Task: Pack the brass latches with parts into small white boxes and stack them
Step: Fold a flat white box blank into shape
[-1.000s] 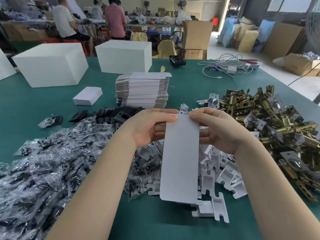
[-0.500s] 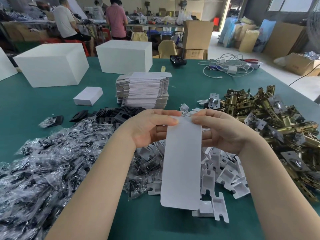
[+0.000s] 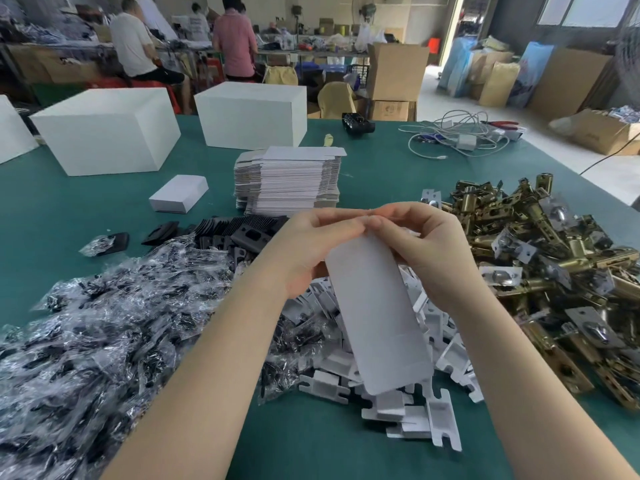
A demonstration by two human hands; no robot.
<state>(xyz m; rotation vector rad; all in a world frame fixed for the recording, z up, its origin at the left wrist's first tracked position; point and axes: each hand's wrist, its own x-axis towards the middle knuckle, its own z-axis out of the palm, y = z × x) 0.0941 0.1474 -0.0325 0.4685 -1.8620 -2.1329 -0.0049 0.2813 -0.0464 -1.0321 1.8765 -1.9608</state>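
The flat box blank (image 3: 377,317), a long, smooth strip of matte white card with rounded lower corners, hangs tilted above the green felt table (image 3: 86,216), pinched at its top edge by the left hand (image 3: 311,244) and the right hand (image 3: 426,251), whose fingertips meet there. To its right sprawls a jumbled heap of brass latches (image 3: 540,271), shiny, angular, with silvery plates; under it lie white die-cut card inserts (image 3: 408,403), and to the left, crinkly clear bags of dark parts (image 3: 104,334). Behind stand a neat stack of flat blanks (image 3: 287,181) and one folded small white box (image 3: 178,194).
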